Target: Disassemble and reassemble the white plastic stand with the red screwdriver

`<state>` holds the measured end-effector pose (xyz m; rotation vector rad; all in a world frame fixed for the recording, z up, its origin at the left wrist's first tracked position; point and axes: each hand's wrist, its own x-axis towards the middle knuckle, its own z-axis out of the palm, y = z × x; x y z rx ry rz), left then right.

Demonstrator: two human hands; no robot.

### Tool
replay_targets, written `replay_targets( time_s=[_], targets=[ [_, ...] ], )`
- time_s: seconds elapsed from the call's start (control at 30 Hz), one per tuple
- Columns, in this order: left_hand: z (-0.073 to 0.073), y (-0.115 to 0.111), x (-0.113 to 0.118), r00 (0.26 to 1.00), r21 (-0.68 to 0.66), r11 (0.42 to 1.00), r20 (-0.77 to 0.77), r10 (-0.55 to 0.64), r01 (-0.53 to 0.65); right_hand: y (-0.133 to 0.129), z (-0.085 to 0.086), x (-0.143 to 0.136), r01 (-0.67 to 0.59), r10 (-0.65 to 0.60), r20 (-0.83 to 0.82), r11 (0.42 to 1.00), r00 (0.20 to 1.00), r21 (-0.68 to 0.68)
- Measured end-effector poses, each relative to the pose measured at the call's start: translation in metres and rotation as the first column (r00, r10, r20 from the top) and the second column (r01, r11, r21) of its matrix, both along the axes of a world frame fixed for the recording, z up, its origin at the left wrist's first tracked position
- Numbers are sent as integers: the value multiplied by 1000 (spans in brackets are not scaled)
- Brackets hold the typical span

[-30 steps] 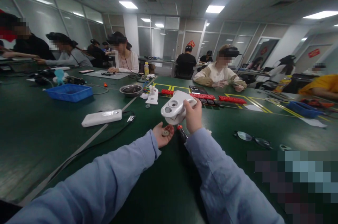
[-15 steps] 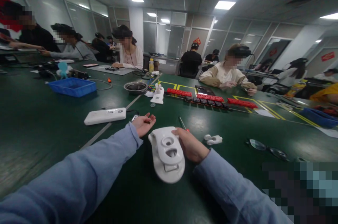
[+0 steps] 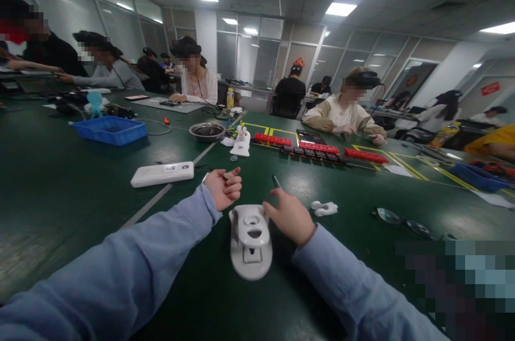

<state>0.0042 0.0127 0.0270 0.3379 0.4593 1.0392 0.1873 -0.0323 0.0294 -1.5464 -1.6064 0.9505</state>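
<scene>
A white plastic housing (image 3: 251,261) with a round hole and a half-round opening lies on the green table right in front of me. Just beyond its left far corner is my left hand (image 3: 222,190), turned palm up with the fingers curled in. A small object seems to be pinched there, too small to name. Over the housing's right side hovers my right hand (image 3: 292,216), fingers apart and holding nothing, its thumb close to the housing's edge. A screwdriver (image 3: 276,182) lies behind that hand, its handle hidden. To the right sits a small white clip-like part (image 3: 325,208).
A white power-bank-like box (image 3: 163,175) lies at left, near a blue tray (image 3: 110,131) and a metal bowl (image 3: 206,131). Farther off stand a white part (image 3: 240,142) and red strips (image 3: 318,147). Eyeglasses (image 3: 402,221) lie at right. Co-workers sit across the table.
My right hand has let go of the white housing, which now rests lower on the table, and moved toward the screwdriver. My left hand's fingers have curled from spread to closed.
</scene>
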Motion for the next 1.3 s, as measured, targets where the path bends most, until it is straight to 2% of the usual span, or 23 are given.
replay_targets(
  time_s=[0.07,0.1,0.17,0.2,0.27,0.4,0.5,0.63,0.8,1.03,1.2,1.3],
  targets=[
    [8,-9,4,996,29,996,-31,-83,83,-8,16,0,-66,24,161,963,987,263],
    [11,-13,7,991,41,991,-52,-123,125,-13,24,-1,-135,33,251,904,968,405],
    [17,-23,13,975,90,976,-122,-186,197,-21,37,-4,-271,20,387,745,922,609],
    [18,-28,16,965,127,967,-171,-197,220,-24,41,-6,-311,13,418,690,908,653],
    [19,-36,23,943,210,949,-287,-171,236,-27,46,-10,-372,24,470,648,882,665],
    [17,-46,34,892,248,951,-447,-58,186,-22,41,-16,-388,36,499,676,866,627],
    [16,-46,39,889,244,956,-457,-35,164,-15,35,-15,-346,46,441,695,896,630],
    [15,-43,40,880,187,970,-472,-52,157,-10,33,-12,-315,38,388,659,921,683],
    [13,-37,38,855,139,969,-506,-108,205,-8,30,-12,-353,-51,478,608,877,712],
    [4,-34,37,836,180,975,-549,-8,128,-7,30,-12,-392,-104,566,621,817,679],
    [6,-31,37,861,133,990,-508,31,43,-7,29,-11,-393,-117,589,640,800,660],
    [11,-28,35,898,14,998,-438,-51,64,-9,31,-12,-379,-106,569,644,816,664]
  ],
)
